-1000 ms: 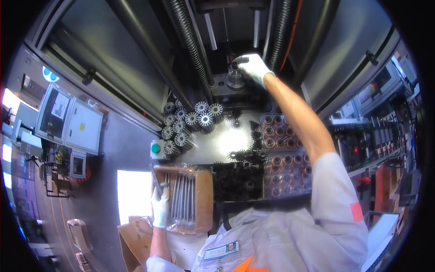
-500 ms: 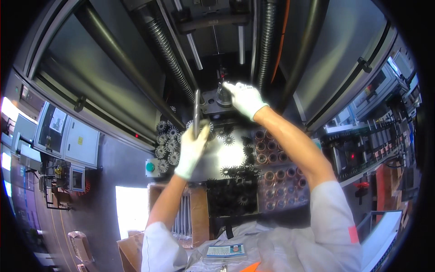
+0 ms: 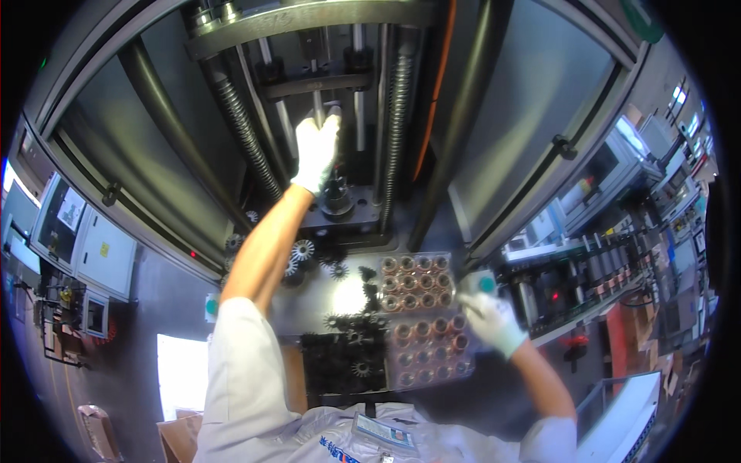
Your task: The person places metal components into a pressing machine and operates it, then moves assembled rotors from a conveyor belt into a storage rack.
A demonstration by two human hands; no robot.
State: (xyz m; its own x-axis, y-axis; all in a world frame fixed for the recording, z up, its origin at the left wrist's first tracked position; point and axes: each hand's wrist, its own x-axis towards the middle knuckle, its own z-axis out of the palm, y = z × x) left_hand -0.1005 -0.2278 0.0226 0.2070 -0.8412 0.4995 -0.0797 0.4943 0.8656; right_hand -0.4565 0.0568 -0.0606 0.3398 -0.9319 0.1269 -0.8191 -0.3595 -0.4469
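Observation:
My left hand [image 3: 316, 154], in a white glove, is raised inside the press with its fingers closed round a metal shaft [image 3: 318, 106], which stands upright beneath the crossbar [image 3: 316, 85]. Below that hand, a round metal fixture [image 3: 336, 201] sits on the press base. My right hand [image 3: 494, 320], also gloved, is at the right edge of a clear tray [image 3: 417, 310] of copper-coloured rings. Its fingers point left and are blurred, so whether they hold anything is unclear. A second clear tray [image 3: 432, 382] of rings lies nearer to me.
Toothed discs [image 3: 302, 249] lie on the left of the metal table, and dark ones [image 3: 361, 369] are at the front. Green buttons [image 3: 486, 284] flank the table. Thick dark posts [image 3: 455, 131] and coiled springs [image 3: 397, 139] stand round the press opening. A cardboard box [image 3: 295, 378] is under my left arm.
My left hand has gone from above the table up into the press with the shaft. My right hand has left the fixture and come down to the ring trays. My view has shifted right.

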